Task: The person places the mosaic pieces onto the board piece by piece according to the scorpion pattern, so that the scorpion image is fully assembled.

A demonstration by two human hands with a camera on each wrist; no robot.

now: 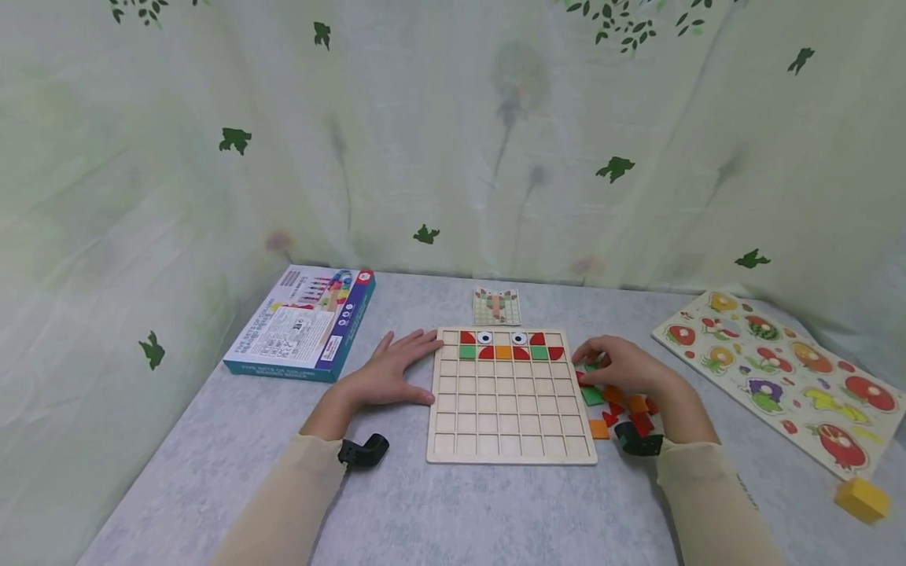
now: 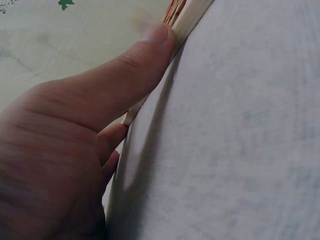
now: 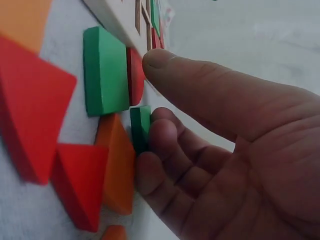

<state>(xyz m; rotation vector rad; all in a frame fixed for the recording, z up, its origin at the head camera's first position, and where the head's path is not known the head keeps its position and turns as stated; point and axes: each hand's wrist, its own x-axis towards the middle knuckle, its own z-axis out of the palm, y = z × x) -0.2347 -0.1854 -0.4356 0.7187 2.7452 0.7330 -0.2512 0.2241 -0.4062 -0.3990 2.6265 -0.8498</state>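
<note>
My right grip [image 1: 626, 368] curls loosely, thumb apart from the fingertips, which meet a small green block [image 3: 141, 129] among loose red, orange and green pieces [image 1: 642, 423] just right of the gridded wooden board [image 1: 511, 406]. My left grip [image 1: 389, 369] spreads against the board's left edge. The grey bench [image 1: 510, 511] stretches toward me; behind, a leaf-printed curtain [image 1: 453, 141] hangs.
</note>
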